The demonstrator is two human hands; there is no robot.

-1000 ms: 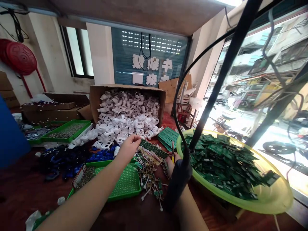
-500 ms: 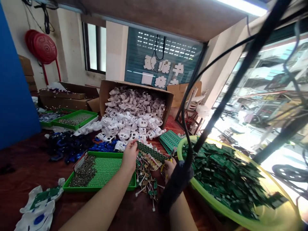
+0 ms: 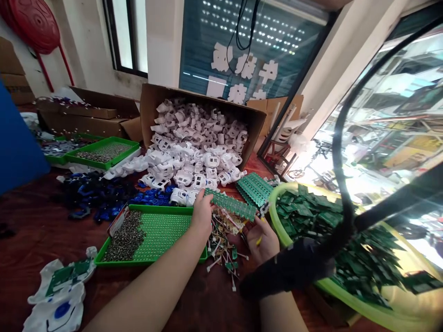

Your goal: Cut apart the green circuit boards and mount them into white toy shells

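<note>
A long green circuit board strip (image 3: pixel 231 204) is stretched between my two hands. My left hand (image 3: pixel 202 213) pinches its left end. Its right end rests at the fingers of my right hand (image 3: pixel 263 236), which also holds a tool with yellow handles (image 3: pixel 259 240), partly hidden by the palm. Beneath the strip lie small boards with white-plugged wires (image 3: pixel 221 249). Behind my right hand is a stack of green board panels (image 3: pixel 255 189). At the right, a yellow-green basin (image 3: pixel 284 235) holds many green boards.
A black lamp arm (image 3: pixel 290 267) crosses over my right forearm. Left of my hands sits a green tray (image 3: pixel 162 235) with small metal parts. White plastic shells (image 3: pixel 194 161) spill from a cardboard box (image 3: pixel 254 120). Blue parts (image 3: pixel 100 189) and an opened white shell (image 3: pixel 55 295) lie left.
The view has shifted, and the lamp arm now appears lower and further right. The strip has tilted to show its lighter face. My right hand has turned more palm up.
</note>
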